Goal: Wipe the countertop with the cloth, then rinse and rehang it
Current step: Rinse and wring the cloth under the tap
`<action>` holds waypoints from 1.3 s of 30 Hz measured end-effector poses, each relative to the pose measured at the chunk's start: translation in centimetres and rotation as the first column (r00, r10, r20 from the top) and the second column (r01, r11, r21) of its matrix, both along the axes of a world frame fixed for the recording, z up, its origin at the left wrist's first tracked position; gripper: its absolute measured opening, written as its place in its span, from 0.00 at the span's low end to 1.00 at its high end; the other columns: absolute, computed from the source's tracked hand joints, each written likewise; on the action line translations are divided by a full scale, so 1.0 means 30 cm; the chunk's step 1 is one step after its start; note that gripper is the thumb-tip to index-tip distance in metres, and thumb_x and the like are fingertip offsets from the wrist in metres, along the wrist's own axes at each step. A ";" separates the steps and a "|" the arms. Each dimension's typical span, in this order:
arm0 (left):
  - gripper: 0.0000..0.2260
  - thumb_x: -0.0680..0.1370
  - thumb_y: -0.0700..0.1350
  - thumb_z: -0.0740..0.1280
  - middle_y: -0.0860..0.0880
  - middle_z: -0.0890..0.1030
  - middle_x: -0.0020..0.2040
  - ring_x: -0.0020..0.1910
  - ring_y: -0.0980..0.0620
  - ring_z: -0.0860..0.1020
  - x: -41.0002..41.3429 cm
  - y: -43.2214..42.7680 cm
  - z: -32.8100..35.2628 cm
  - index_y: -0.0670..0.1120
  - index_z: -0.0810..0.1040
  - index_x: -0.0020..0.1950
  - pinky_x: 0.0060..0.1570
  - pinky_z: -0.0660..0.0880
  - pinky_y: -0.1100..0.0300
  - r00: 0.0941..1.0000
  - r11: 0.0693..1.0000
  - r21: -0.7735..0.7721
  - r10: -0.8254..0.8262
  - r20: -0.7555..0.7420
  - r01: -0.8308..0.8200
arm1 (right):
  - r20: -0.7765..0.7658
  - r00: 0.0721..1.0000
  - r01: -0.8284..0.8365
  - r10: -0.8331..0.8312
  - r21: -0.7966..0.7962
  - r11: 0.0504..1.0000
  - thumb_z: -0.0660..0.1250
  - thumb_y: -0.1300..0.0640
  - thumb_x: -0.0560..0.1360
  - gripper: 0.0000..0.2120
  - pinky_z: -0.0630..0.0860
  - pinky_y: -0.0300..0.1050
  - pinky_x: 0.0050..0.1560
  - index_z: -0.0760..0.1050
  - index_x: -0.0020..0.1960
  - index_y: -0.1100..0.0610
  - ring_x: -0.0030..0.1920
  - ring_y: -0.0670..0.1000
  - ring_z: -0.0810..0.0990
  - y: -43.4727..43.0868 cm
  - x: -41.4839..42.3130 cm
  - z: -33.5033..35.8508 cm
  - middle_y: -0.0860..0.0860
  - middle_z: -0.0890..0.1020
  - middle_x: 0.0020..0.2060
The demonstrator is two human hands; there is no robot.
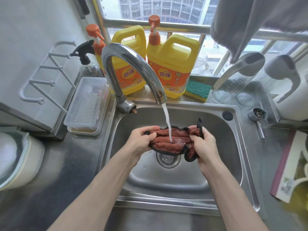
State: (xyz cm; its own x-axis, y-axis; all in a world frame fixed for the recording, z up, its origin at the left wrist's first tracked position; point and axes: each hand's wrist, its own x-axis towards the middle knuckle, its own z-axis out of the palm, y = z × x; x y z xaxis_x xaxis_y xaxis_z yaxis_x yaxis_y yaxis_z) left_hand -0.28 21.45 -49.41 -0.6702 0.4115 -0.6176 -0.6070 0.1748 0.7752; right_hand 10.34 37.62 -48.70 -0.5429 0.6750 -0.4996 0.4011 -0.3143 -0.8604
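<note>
Rinsing is under way: your left hand [143,139] and right hand [202,144] each grip an end of the brown cloth [173,142], stretched between them under the running faucet [131,64]. Wiping looks finished; wringing and rehanging remain.

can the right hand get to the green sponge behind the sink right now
Probably yes: nothing stands between the right hand and the sponge, but it grips the cloth and would have to let go.
</note>
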 end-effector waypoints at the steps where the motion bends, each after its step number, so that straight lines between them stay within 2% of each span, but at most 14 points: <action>1: 0.11 0.82 0.33 0.63 0.36 0.83 0.59 0.51 0.42 0.83 0.005 0.004 -0.005 0.39 0.82 0.61 0.50 0.83 0.48 0.999 0.999 -0.013 -0.035 -0.019 0.035 | -0.010 1.000 0.006 -0.006 0.007 1.000 0.61 0.69 0.82 0.13 0.76 0.42 0.35 0.81 0.51 0.56 0.39 0.52 0.82 0.009 0.011 0.014 0.56 0.86 0.46; 3: 0.11 0.83 0.36 0.63 0.39 0.83 0.59 0.51 0.44 0.83 0.012 0.004 -0.016 0.41 0.81 0.63 0.48 0.83 0.46 0.990 0.991 -0.035 -0.128 -0.053 0.126 | -0.044 0.999 0.009 -0.009 -0.011 1.000 0.61 0.70 0.82 0.12 0.78 0.41 0.33 0.81 0.53 0.59 0.38 0.51 0.82 0.024 0.033 0.052 0.55 0.85 0.42; 5: 0.14 0.83 0.36 0.63 0.42 0.82 0.60 0.51 0.46 0.83 0.016 0.007 -0.025 0.44 0.76 0.68 0.41 0.83 0.51 0.983 0.983 -0.023 -0.181 -0.029 0.180 | -0.103 0.995 0.008 -0.017 -0.087 0.996 0.61 0.71 0.81 0.12 0.80 0.41 0.34 0.80 0.52 0.60 0.36 0.50 0.83 0.039 0.048 0.087 0.55 0.84 0.40; 8: 0.20 0.78 0.32 0.61 0.40 0.83 0.61 0.51 0.46 0.83 0.019 0.024 -0.029 0.41 0.74 0.70 0.43 0.82 0.54 0.977 0.988 0.085 -0.138 0.160 0.125 | -0.198 0.977 0.019 -0.075 -0.268 0.963 0.61 0.71 0.81 0.11 0.82 0.42 0.35 0.79 0.50 0.60 0.35 0.50 0.84 0.039 0.049 0.122 0.57 0.84 0.40; 10: 0.22 0.75 0.32 0.55 0.42 0.85 0.54 0.46 0.48 0.82 0.026 0.032 -0.017 0.38 0.77 0.66 0.45 0.81 0.53 0.940 0.978 0.209 -0.086 0.330 0.016 | -0.223 0.969 0.014 -0.108 -0.387 0.922 0.60 0.71 0.81 0.10 0.83 0.43 0.37 0.79 0.56 0.64 0.39 0.53 0.85 0.009 0.035 0.136 0.61 0.85 0.45; 14: 0.19 0.77 0.43 0.54 0.41 0.83 0.47 0.43 0.43 0.81 0.060 0.030 -0.027 0.41 0.83 0.55 0.47 0.80 0.51 0.823 0.898 0.350 0.023 0.568 -0.266 | -0.249 0.954 -0.006 -0.168 -0.573 0.819 0.58 0.68 0.81 0.19 0.81 0.54 0.57 0.71 0.71 0.72 0.57 0.65 0.81 -0.076 0.005 0.144 0.72 0.79 0.64; 17: 0.23 0.80 0.56 0.60 0.37 0.81 0.59 0.57 0.39 0.79 0.090 0.035 -0.018 0.42 0.80 0.65 0.63 0.74 0.44 0.784 0.841 0.459 -0.071 0.616 -0.285 | -0.288 0.942 -0.030 -0.173 -0.584 0.811 0.59 0.64 0.80 0.17 0.75 0.58 0.67 0.77 0.64 0.71 0.57 0.64 0.81 -0.095 -0.006 0.157 0.70 0.82 0.61; 20: 0.21 0.82 0.50 0.63 0.36 0.78 0.68 0.66 0.38 0.77 0.088 0.038 0.020 0.39 0.75 0.71 0.67 0.72 0.43 0.819 0.829 0.523 -0.152 0.553 -0.199 | -0.281 0.947 0.009 -0.154 -0.457 0.889 0.65 0.55 0.80 0.10 0.79 0.52 0.54 0.81 0.47 0.59 0.46 0.58 0.85 -0.079 -0.005 0.165 0.60 0.85 0.45; 22: 0.18 0.82 0.36 0.62 0.36 0.78 0.68 0.68 0.38 0.77 0.070 0.031 0.031 0.38 0.73 0.73 0.63 0.77 0.46 0.874 0.858 0.501 -0.150 0.462 -0.117 | -0.224 0.959 0.088 -0.172 -0.342 0.936 0.68 0.51 0.82 0.09 0.82 0.50 0.51 0.81 0.50 0.56 0.45 0.55 0.87 -0.055 0.001 0.135 0.57 0.87 0.46; 24: 0.21 0.80 0.28 0.59 0.37 0.81 0.63 0.61 0.41 0.82 0.046 0.019 0.042 0.39 0.74 0.72 0.55 0.82 0.50 0.908 0.892 0.445 -0.121 0.402 -0.078 | -0.160 0.974 0.120 -0.158 -0.224 0.967 0.68 0.52 0.83 0.07 0.81 0.49 0.51 0.81 0.52 0.55 0.46 0.53 0.87 -0.033 0.012 0.090 0.55 0.87 0.48; 28: 0.23 0.80 0.27 0.55 0.38 0.81 0.65 0.61 0.42 0.82 0.027 0.005 0.082 0.41 0.76 0.71 0.54 0.82 0.50 0.941 0.910 0.414 -0.147 0.306 0.008 | -0.063 0.984 0.154 -0.165 -0.142 0.978 0.65 0.57 0.84 0.06 0.80 0.51 0.53 0.80 0.51 0.54 0.48 0.53 0.85 -0.006 0.023 0.007 0.55 0.86 0.50; 32: 0.26 0.77 0.28 0.52 0.38 0.79 0.67 0.66 0.39 0.78 0.036 0.010 0.122 0.41 0.78 0.69 0.56 0.81 0.48 0.953 0.914 0.395 -0.191 0.234 0.087 | -0.036 0.985 0.153 -0.169 -0.282 0.947 0.64 0.57 0.84 0.08 0.82 0.44 0.41 0.81 0.56 0.57 0.40 0.50 0.86 -0.015 0.043 -0.060 0.55 0.86 0.47; 36: 0.30 0.75 0.26 0.52 0.40 0.82 0.59 0.54 0.44 0.80 0.029 0.009 0.148 0.46 0.77 0.69 0.51 0.82 0.49 0.969 0.938 0.325 -0.182 0.168 0.120 | -0.083 0.993 0.011 -0.086 -0.649 0.760 0.62 0.52 0.82 0.19 0.82 0.50 0.51 0.80 0.66 0.62 0.48 0.56 0.84 -0.062 0.069 -0.058 0.60 0.84 0.54; 39: 0.30 0.75 0.24 0.53 0.36 0.80 0.62 0.51 0.44 0.82 0.003 -0.035 0.160 0.44 0.72 0.72 0.46 0.83 0.51 0.987 0.971 0.216 -0.125 0.104 0.100 | -0.169 0.983 -0.092 -0.065 -0.775 0.625 0.58 0.47 0.84 0.24 0.74 0.58 0.70 0.79 0.67 0.63 0.55 0.61 0.82 -0.099 0.061 -0.057 0.63 0.82 0.60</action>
